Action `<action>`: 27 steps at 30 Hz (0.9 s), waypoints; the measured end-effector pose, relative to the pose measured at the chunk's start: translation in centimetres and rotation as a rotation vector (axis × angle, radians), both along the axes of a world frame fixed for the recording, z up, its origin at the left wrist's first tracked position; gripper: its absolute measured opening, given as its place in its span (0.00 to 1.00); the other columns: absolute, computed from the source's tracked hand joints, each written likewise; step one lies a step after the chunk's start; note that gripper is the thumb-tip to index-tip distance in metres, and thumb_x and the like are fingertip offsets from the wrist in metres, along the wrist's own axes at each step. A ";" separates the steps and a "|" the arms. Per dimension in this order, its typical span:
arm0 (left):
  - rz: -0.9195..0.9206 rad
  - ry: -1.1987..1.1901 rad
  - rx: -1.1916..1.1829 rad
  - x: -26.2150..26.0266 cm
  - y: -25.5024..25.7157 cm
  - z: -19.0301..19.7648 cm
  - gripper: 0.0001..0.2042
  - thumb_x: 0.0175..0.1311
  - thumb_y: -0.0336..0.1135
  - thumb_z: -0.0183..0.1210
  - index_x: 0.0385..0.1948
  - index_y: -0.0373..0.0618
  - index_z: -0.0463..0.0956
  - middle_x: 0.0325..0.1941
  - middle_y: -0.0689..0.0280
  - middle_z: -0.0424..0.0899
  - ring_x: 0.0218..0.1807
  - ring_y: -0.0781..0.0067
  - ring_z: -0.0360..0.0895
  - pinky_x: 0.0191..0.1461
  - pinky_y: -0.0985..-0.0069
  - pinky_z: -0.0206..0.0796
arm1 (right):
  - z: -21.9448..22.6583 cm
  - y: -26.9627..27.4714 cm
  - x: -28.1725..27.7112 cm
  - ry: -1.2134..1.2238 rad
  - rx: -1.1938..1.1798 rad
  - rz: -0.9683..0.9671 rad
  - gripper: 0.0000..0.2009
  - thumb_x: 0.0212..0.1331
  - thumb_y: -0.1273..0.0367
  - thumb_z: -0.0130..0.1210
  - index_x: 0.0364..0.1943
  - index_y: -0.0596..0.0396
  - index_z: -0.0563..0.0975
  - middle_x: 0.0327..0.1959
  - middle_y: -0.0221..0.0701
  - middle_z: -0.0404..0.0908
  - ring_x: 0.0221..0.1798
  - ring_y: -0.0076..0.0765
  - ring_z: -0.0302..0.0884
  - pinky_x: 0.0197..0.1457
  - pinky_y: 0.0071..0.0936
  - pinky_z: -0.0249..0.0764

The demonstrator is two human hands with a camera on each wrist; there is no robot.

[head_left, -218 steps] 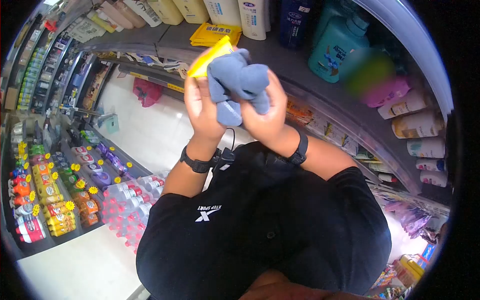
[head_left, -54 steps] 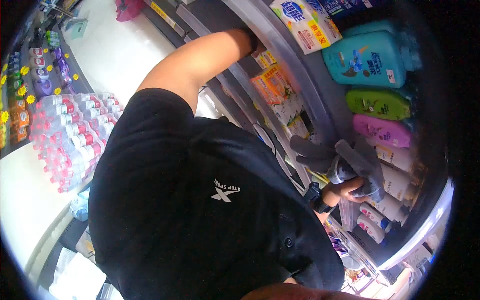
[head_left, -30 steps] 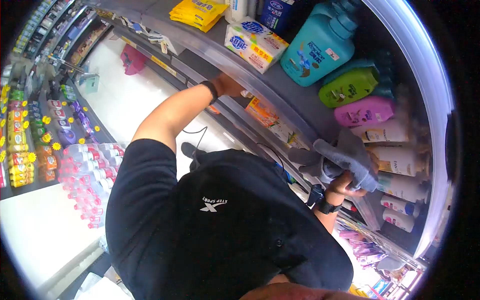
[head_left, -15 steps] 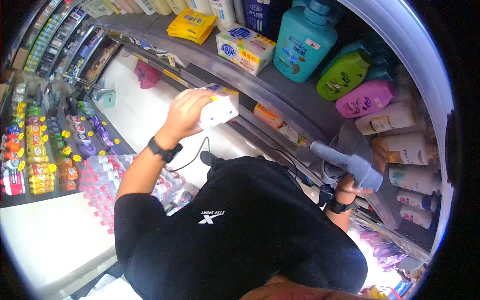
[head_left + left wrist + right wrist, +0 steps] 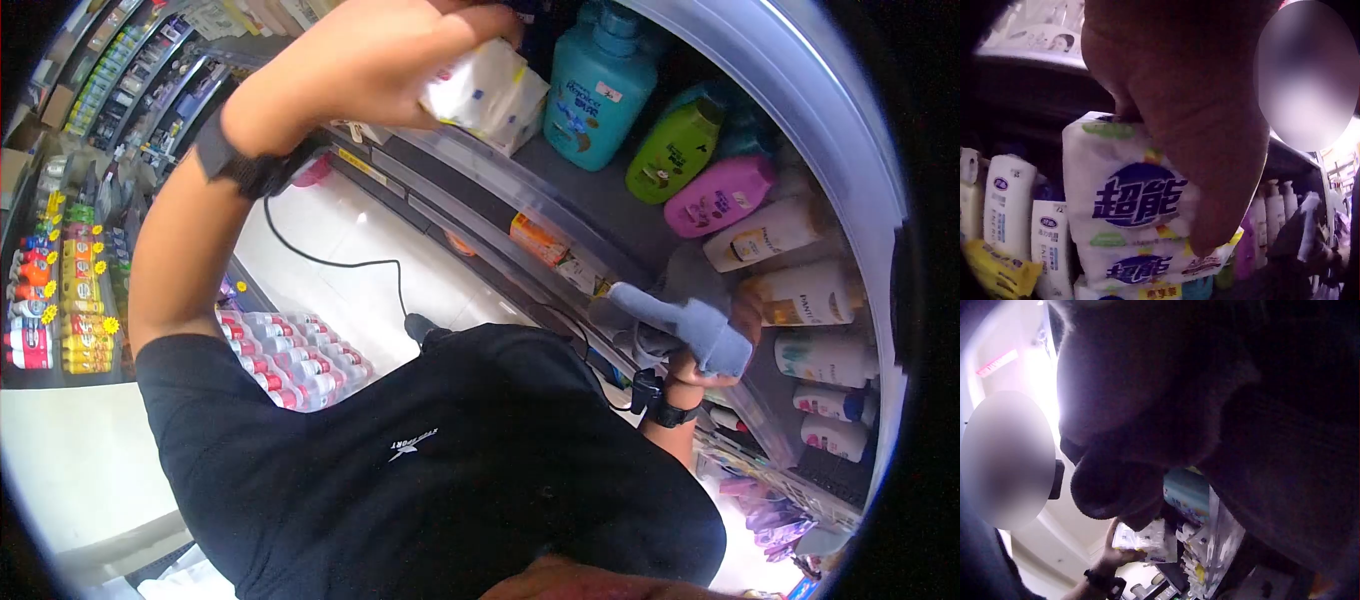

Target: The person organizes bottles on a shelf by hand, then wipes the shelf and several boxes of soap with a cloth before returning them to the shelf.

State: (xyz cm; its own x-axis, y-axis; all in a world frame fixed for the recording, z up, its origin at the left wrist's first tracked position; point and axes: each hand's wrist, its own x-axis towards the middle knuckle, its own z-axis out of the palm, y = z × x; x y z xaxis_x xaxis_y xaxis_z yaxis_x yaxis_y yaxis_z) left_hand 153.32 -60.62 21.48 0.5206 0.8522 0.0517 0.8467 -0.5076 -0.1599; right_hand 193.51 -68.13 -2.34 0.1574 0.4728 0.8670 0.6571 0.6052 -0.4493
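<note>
My left hand (image 5: 370,60) grips a white plastic-wrapped soap pack (image 5: 475,95) from above, at the upper shelf. Blue-and-white lettering marks the pack's face in the left wrist view, where my fingers cover its right side. Right against it on the shelf is a second, similar soap pack (image 5: 528,118), partly hidden behind the held one. A crumpled grey cloth (image 5: 715,335) is held in my right hand (image 5: 688,368), near the shelf's right part. That cloth fills much of the dark right wrist view and hides most of the fingers.
Teal (image 5: 590,110), green (image 5: 672,160) and pink bottles (image 5: 722,195) stand right of the packs, then several white bottles (image 5: 810,295). A clear lip (image 5: 470,160) edges the shelf. Orange boxes (image 5: 540,238) sit below. A black cable (image 5: 330,262) hangs from my left wrist.
Earlier both hands held the cloth and a yellow packet. Since then my left hand reached low, brought out the soap pack and raised it to the upper shelf. The right hand keeps the cloth.
</note>
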 end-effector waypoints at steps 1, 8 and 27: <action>0.000 0.002 0.005 0.0 0.6 0.2 0.28 0.45 0.37 0.75 0.52 0.45 0.78 0.45 0.57 0.85 0.46 0.52 0.83 0.51 0.62 0.73 | 0.3 0.1 -0.2 0.002 0.005 0.000 0.18 0.56 0.60 0.68 0.36 0.61 0.76 0.41 0.45 0.82 0.49 0.57 0.81 0.58 0.51 0.76; -0.381 -0.007 -0.008 0.0 4.9 0.6 0.38 0.48 0.48 0.73 0.62 0.42 0.72 0.57 0.44 0.80 0.58 0.41 0.78 0.63 0.57 0.70 | 1.7 0.5 -0.6 -0.019 0.104 0.135 0.17 0.51 0.64 0.71 0.35 0.60 0.76 0.39 0.43 0.82 0.48 0.55 0.82 0.55 0.51 0.77; -0.326 -0.117 0.011 -1.5 5.0 -0.8 0.35 0.51 0.45 0.73 0.61 0.38 0.74 0.56 0.46 0.82 0.58 0.43 0.79 0.62 0.58 0.71 | 1.2 0.7 0.4 -0.045 0.068 0.221 0.15 0.50 0.67 0.68 0.37 0.56 0.75 0.40 0.41 0.81 0.51 0.54 0.81 0.58 0.52 0.75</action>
State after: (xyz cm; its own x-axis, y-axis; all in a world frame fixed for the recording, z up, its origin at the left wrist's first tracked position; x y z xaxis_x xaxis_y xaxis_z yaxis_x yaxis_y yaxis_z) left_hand 151.85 -55.57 20.73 0.7555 0.6410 0.1353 0.6530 -0.7532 -0.0784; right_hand 193.93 -67.42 -1.18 0.0170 0.4319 0.9018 0.5240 0.7643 -0.3759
